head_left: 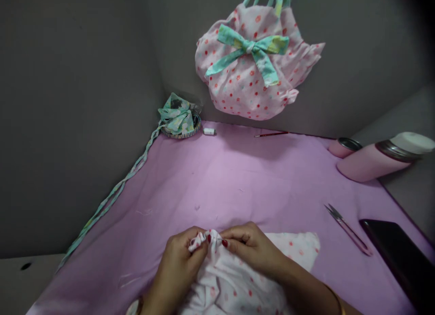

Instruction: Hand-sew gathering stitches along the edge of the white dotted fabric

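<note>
White cloth with red and pink dots (pixel 234 283) lies bunched at the front edge of the table, its flat corner spreading right. My left hand (pixel 183 256) is closed on the gathered upper edge of this cloth, thumb on top. Close beside it, my right hand (pixel 246 244) pinches the same gathered edge between thumb and fingers. Whether a needle or thread is between the fingertips is too small to tell.
A dotted pink bag with a green bow (pixel 249 70) hangs at the back. Green fabric (pixel 176 113) fills a basket, with braided strips (pixel 118 186) trailing left. A thread spool (pixel 209 132), red stick (pixel 272 134), pink bottle (pixel 377 161), snips (pixel 350 231) and black phone (pixel 401 256) lie around.
</note>
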{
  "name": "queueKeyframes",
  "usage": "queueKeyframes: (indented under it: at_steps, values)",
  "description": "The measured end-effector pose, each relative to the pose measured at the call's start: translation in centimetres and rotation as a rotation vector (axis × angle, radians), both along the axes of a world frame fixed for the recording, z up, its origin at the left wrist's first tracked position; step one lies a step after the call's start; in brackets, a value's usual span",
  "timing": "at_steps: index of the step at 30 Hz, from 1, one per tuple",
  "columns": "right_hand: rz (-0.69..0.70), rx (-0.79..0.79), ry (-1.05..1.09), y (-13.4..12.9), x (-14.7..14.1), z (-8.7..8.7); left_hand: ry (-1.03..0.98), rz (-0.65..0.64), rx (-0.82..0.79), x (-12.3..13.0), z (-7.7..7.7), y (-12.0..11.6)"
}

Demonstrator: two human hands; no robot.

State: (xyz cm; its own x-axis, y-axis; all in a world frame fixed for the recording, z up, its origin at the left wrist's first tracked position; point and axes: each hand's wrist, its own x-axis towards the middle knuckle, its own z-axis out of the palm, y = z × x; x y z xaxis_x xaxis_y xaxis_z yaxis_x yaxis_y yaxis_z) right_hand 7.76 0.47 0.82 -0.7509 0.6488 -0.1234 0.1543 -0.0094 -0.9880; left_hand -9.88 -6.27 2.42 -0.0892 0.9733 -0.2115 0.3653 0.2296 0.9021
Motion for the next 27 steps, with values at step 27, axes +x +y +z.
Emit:
queueKeyframes:
  at_steps: [27]
  values:
    - [-0.077,0.115,-0.01,-0.2,-0.4,-0.3,0.654,-0.168,0.822,0.7,-0.7,-1.9]
